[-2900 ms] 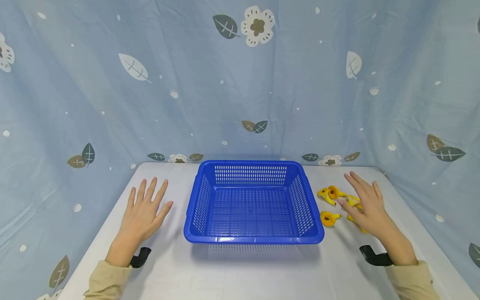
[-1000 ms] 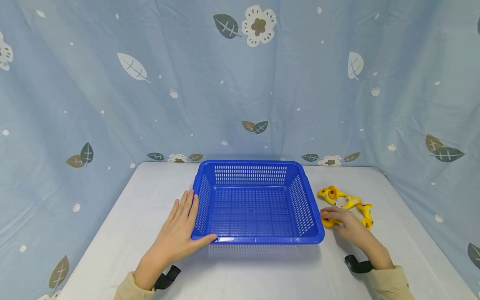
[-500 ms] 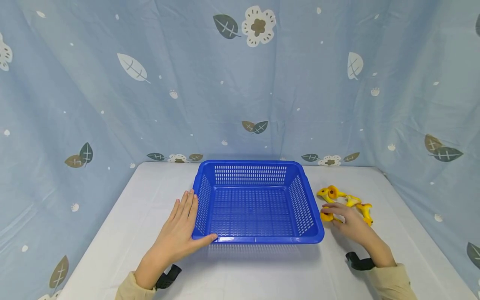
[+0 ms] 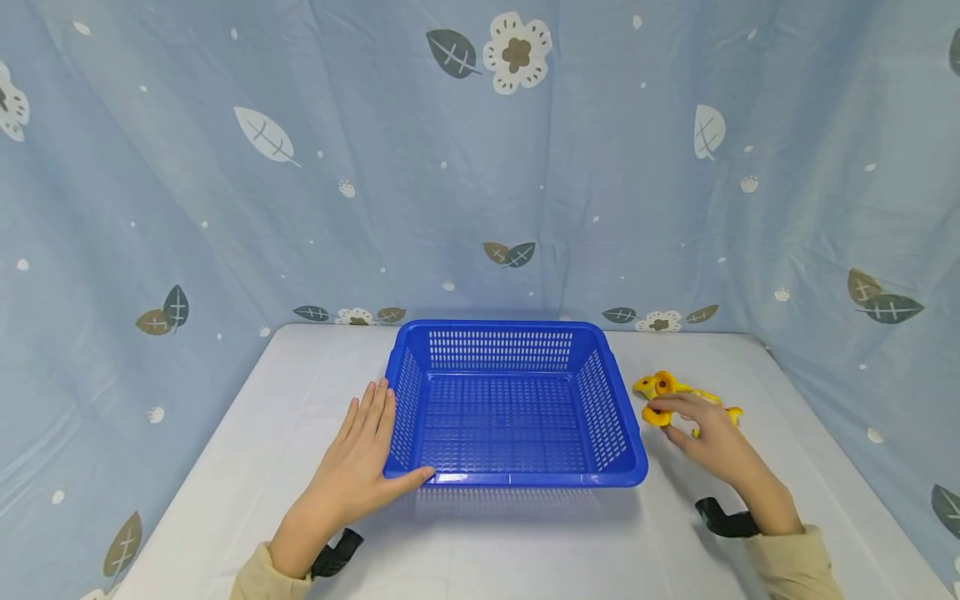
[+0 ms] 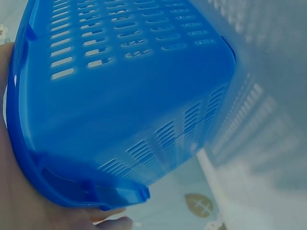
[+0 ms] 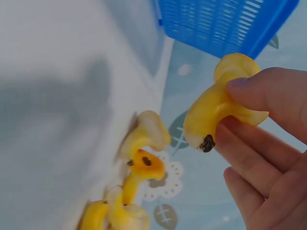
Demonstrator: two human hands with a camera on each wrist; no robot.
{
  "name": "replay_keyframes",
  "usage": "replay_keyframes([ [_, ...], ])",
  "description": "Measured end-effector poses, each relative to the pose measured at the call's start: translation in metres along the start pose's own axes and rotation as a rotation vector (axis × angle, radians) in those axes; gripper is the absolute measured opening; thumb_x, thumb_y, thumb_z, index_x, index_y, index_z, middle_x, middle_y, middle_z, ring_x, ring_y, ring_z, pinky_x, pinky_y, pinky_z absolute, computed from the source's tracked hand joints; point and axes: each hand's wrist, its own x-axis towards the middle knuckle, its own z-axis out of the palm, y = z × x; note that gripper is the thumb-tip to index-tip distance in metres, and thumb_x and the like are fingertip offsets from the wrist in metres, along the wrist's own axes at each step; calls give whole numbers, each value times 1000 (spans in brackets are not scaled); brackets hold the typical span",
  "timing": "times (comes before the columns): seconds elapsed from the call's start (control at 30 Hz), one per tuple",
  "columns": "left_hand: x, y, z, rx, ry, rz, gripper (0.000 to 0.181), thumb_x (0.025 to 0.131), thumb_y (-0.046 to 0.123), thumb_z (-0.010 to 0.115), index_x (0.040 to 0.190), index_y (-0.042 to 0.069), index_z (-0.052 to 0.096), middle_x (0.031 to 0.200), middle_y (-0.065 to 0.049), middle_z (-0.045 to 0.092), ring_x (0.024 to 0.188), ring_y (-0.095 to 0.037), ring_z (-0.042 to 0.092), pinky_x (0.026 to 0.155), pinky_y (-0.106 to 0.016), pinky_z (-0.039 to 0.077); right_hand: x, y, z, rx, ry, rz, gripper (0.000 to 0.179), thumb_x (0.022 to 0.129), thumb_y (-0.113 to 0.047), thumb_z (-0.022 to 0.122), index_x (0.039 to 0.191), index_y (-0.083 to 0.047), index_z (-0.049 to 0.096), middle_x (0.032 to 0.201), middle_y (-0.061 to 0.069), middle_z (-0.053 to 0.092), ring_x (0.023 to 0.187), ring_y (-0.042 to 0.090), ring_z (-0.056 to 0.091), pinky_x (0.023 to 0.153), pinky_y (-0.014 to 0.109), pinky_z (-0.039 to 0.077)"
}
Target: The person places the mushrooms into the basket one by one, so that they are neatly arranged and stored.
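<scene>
My right hand [image 4: 711, 437] pinches a yellow, trumpet-shaped chanterelle mushroom [image 4: 656, 416] between thumb and fingers. Up close in the right wrist view, the held mushroom [image 6: 204, 115] hangs above the table, its dark stem tip toward the camera. My left hand [image 4: 347, 471] rests at the near left corner of a blue plastic basket [image 4: 517, 481]. Its straight fingers lie along the left rim and the thumb on the front rim. Several more chanterelles [image 4: 664, 383] lie right of the basket, partly hidden by my right hand.
A white table [image 4: 510, 550] bears everything, with a blue patterned curtain [image 4: 480, 183] around its back and sides. The basket's perforated right wall [image 4: 602, 408] stands between its inside and the mushrooms. Nothing lies inside the basket.
From hovering apart, my left hand has come to the basket's corner. My right hand has reached the nearest mushroom, taken hold of it and raised it off the table.
</scene>
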Motion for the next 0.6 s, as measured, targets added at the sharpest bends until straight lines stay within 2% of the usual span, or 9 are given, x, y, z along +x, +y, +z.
replay_keyframes([
  [0.27,0,1,-1,-4,2,4,118,85,77,52,155,-9,11,164,-22,-1,151,-33,-6,122,-50,3,8,-16,-14,-5,57,56,37,76,10,75,111,-2,72,108,17,69,103,43,62,84,66,50],
  [0.33,0,1,-1,-5,-1,1,118,85,77,52,155,-8,11,164,-22,-1,151,-33,-6,122,-50,4,11,-20,-17,-10,81,52,37,76,10,76,111,-3,72,109,16,69,101,40,63,82,63,52],
  [0.37,0,1,-1,-8,-3,-2,118,84,77,52,155,-8,11,164,-22,-1,151,-33,-6,122,-50,3,13,-22,-18,-13,91,53,38,75,9,77,111,-3,73,109,15,69,101,39,64,83,57,54],
  [0.43,0,2,-1,-13,-6,-7,118,84,78,51,155,-8,11,164,-22,-1,151,-32,-5,122,-50,4,16,-24,-21,-13,106,53,39,75,9,78,111,-5,73,110,13,70,101,37,64,87,38,56],
  [0.53,0,2,0,-20,-12,-12,118,84,78,51,155,-8,10,164,-21,-3,151,-32,-5,122,-50,5,21,-27,-24,-7,121,42,40,75,9,78,111,-6,73,110,10,70,99,33,64,88,12,45],
  [0.6,0,2,0,-20,-13,-14,118,84,78,51,155,-8,10,164,-21,-3,151,-31,-5,122,-50,6,24,-30,-25,0,129,38,39,76,9,77,112,-7,73,109,8,70,99,29,64,86,4,37],
])
